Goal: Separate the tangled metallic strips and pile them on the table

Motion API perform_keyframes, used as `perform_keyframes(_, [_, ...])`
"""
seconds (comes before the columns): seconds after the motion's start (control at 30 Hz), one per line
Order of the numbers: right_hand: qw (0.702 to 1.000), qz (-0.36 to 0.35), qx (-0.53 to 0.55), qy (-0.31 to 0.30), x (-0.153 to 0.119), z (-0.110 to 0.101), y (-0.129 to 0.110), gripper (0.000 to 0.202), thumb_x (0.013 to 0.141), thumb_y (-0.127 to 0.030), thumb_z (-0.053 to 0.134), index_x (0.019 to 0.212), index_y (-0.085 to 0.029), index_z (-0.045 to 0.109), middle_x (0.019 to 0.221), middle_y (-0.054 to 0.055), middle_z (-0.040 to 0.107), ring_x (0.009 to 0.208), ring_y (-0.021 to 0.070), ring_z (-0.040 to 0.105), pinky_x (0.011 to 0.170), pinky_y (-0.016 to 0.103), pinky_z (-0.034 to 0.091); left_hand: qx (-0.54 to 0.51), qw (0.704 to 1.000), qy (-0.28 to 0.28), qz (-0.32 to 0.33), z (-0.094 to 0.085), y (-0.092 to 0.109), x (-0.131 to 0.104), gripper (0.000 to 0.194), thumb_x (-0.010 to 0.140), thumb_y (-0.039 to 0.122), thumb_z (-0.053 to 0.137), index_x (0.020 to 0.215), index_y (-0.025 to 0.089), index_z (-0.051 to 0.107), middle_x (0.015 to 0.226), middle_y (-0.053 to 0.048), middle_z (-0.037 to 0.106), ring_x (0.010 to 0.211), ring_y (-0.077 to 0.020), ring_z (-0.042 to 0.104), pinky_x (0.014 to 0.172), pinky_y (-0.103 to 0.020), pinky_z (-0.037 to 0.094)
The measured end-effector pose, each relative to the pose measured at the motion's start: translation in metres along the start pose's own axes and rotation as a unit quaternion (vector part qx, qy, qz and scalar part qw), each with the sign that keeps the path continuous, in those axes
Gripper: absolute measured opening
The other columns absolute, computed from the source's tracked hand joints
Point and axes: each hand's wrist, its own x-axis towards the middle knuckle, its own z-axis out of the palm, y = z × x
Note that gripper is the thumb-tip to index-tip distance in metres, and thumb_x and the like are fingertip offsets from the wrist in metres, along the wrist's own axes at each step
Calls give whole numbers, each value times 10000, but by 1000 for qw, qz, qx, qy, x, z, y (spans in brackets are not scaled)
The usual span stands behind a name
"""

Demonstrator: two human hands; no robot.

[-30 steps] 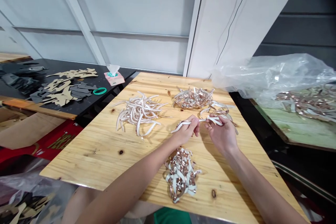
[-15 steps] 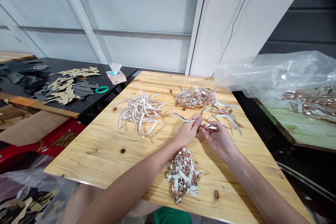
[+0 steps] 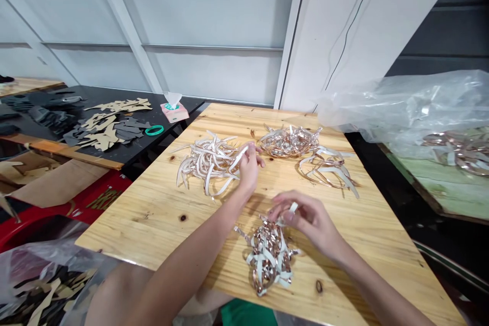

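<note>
1. The two hands are no longer meeting above the middle of the table (image 3: 141,229): the left hand (image 3: 250,165) is now reaching away to the left heap (image 3: 210,158) of pale strips, while the right hand (image 3: 305,219) is hanging lower, over the top of the near heap (image 3: 269,257) of shiny scraps. The shared handling in the middle is looking finished, with each hand now tending its own piece at its own heap.

2. Among the heaps, the far heap (image 3: 290,141) of shiny strips is lying at the back, and some loose strips (image 3: 328,169) are spreading just to its right. Neither is visibly shifting since the earlier frames, and neither hand is touching them.

3. The left hand is closing its thumb and fingers on a white strip (image 3: 238,159), which is slanting down toward the right edge of the left heap. Whether its lower end is touching the heap, I am not able to tell.

4. The right hand is curling its fingers, with a short pale piece (image 3: 293,207) showing between thumb and forefinger. Whether the hand is gripping that piece or letting it go is not showing clearly.
</note>
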Motion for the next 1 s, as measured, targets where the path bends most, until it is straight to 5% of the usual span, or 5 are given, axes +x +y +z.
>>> perform_keyframes(0.37, [913,-59,-225,-335,3,5,-8,635,828,-442,724,1428,-314,560,1594,49,389,1479,350,299,1196,575,156,45,984,-163,-53,8,-7,-22,569,933,662,450,766,144,616,524,15,512,431,-86,485,411,-201,349])
perform_keyframes(0.5, [984,-36,-168,-53,13,-30,6,425,1019,-493,409,1189,-257,720,1208,89,716,1138,266,641,1012,437,450,72,976,-177,-103,7,-9,-21,549,933,649,452,766,147,600,546,17,517,441,-79,481,424,-195,351])
perform_keyframes(0.63, [879,33,-398,261,20,-76,43,381,925,-491,545,1010,-177,744,955,125,707,903,286,637,846,416,472,71,967,-185,-159,2,-9,-11,426,932,558,514,820,152,575,592,27,520,446,-69,480,445,-193,377])
perform_keyframes(0.8, [796,36,-549,254,24,-103,69,284,884,-387,555,865,-159,725,839,121,668,895,302,575,854,443,404,148,954,-230,-124,3,-12,-14,305,966,410,470,819,155,551,631,27,520,475,-68,490,476,-193,394])
perform_keyframes(1.0, [934,-12,-277,226,22,-75,42,287,898,-475,626,907,-191,662,681,5,533,605,167,463,569,294,368,242,935,-257,17,3,-10,-29,553,825,281,703,1284,232,400,941,17,562,563,-54,514,578,-204,424])
